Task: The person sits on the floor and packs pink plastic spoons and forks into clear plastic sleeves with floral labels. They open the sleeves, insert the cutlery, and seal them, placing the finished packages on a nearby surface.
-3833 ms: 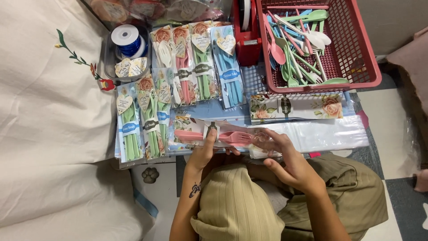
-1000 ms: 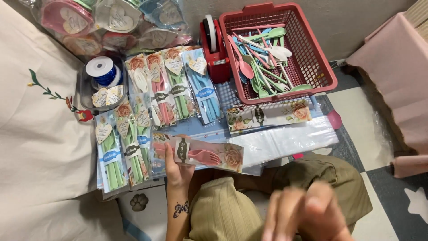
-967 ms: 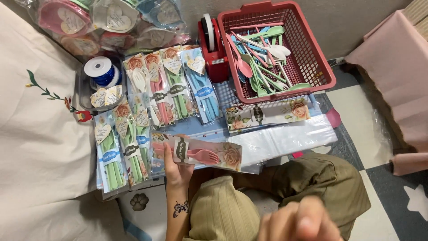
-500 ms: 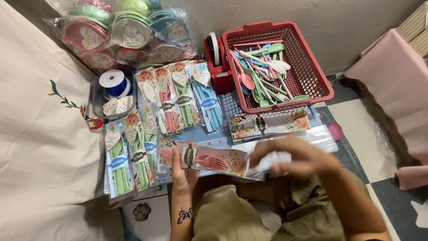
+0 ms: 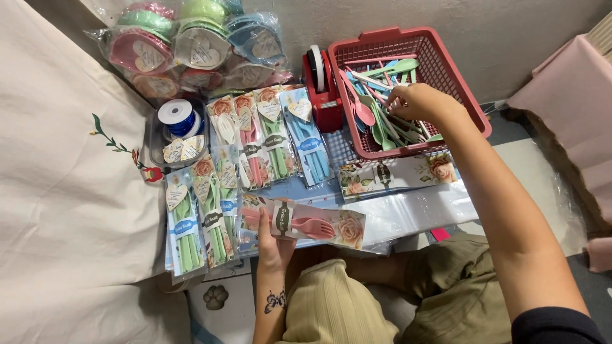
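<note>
My left hand [image 5: 275, 241] holds a clear packet with a pink fork and spoon set [image 5: 305, 224] above my lap, thumb across its paper band. My right hand [image 5: 421, 102] reaches into the red plastic basket [image 5: 462, 86], fingers pinched among loose pastel spoons and forks [image 5: 376, 108]; whether it grips one I cannot tell. Finished cutlery packets [image 5: 242, 165] in green, pink and blue lie in rows left of the basket.
A red tape dispenser [image 5: 322, 89] stands beside the basket. A tub with blue ribbon spool [image 5: 175, 118] and heart tags sits at the left. Bagged pastel bowls [image 5: 191, 48] are stacked at the back. Floral card strips [image 5: 395, 175] and clear sleeves [image 5: 414, 210] lie in front. An embroidered cloth [image 5: 57, 191] covers the left.
My right hand has left my lap and reached forward into the red basket. The left hand keeps holding the pink packet. The camera has tilted up a little.
</note>
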